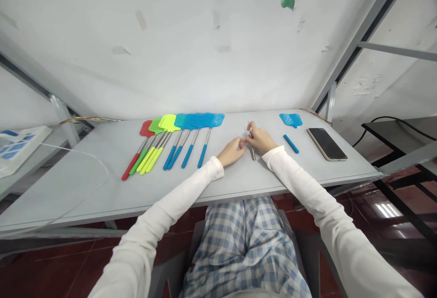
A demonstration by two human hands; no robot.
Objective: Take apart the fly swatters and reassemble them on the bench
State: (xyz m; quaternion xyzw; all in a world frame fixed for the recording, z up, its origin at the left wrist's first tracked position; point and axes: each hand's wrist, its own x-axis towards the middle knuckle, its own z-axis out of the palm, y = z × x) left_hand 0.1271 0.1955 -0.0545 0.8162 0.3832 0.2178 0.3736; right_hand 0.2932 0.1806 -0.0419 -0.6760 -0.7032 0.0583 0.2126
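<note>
Pinched in my right hand (262,139) is a thin metal rod (253,153), its lower end sticking out toward me over the table. My left hand (232,151) is just left of it, fingers curled, the fingertips meeting those of my right hand; whatever they may pinch is hidden. Right of my hands lies a loose blue handle grip (291,144). Behind that is a blue fly swatter head (291,120) without a rod. To the left, several whole fly swatters lie in a row, among them a red one (130,167), a green one (139,162) and a blue one (202,156).
A phone (327,144) lies on the grey table (102,188) at the right. Thin wires (89,118) run along the back edge by the white wall. Grey metal frame posts stand at both sides. A white device with blue panels (21,148) sits far left.
</note>
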